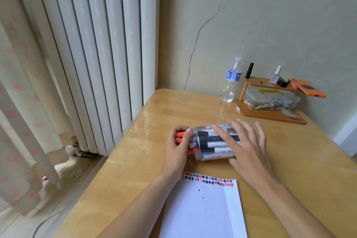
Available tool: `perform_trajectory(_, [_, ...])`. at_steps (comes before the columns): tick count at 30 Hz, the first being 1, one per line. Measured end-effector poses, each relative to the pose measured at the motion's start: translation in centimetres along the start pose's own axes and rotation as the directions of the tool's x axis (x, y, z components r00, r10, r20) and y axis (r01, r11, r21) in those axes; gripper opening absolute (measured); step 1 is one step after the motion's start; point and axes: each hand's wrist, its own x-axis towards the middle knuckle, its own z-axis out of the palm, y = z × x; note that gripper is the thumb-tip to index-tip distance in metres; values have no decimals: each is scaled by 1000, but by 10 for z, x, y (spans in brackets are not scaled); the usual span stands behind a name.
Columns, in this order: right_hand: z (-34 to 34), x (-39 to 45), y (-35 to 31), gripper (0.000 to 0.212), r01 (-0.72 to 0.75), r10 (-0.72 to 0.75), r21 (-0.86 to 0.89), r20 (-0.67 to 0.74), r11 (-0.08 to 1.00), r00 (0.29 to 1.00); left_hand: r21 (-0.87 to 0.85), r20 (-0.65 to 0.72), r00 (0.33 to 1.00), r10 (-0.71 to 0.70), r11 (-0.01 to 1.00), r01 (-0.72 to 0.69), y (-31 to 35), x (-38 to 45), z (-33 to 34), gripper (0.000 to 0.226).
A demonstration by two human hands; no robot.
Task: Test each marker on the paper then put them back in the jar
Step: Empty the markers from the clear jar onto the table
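Fingers of our left hand (178, 142) curl around the red caps of markers (180, 137) that protrude from the mouth of the jar (214, 142), pinching them; those of our right hand (245, 142) lie nearly straight and spread across the upper side of the jar, pressing it down rather than gripping it. We see the clear jar lying on its side near the middle of the table (301, 170), its long axis running left to right, mouth toward the table's left edge and base hidden under our right palm. Black and white barrels of further markers show through the wall. We judge that the coming move turns on this axis: the markers can slide only leftward, along the jar's length, so the left hand, which sits directly at the mouth, is the one placed to draw them out or seat them, while the right hand keeps the jar from rolling. Between our forearms, at the table's near edge, lies the paper (204, 210), which carries a band of red and black marks along its far edge; whether these markers are leaving or returning, we cannot tell.
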Motion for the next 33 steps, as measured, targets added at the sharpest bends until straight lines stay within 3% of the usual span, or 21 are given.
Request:
perform_trajectory(4, [6,-5,4,125,-32,30,73,21,997,999,228,-54,982,183,959,-166,-4,4,0,17])
perform_trajectory(10, [18,-15,-1,120,-72,81,139,-55,988,995,434,-94,948,303,870,-235,3,-2,12,18])
perform_trajectory(17, [23,-15,8,118,-81,92,145,-76,986,993,450,-162,935,316,867,-215,1,21,4,27])
perform_trajectory(23, [25,-16,24,120,-128,137,151,-51,980,989,455,-376,891,254,888,-61,-5,39,-29,31])
perform_trajectory(26, [25,-16,25,120,-118,124,135,-34,984,992,537,-268,940,210,843,-35,-9,40,-28,28])
perform_trajectory(29, [24,-14,29,121,-130,131,123,0,984,991,638,-104,968,228,762,-111,-12,35,-20,16])
perform_trajectory(33, [21,-16,48,121,-159,152,131,65,979,986,698,-37,974,225,703,-135,-13,34,-18,13])
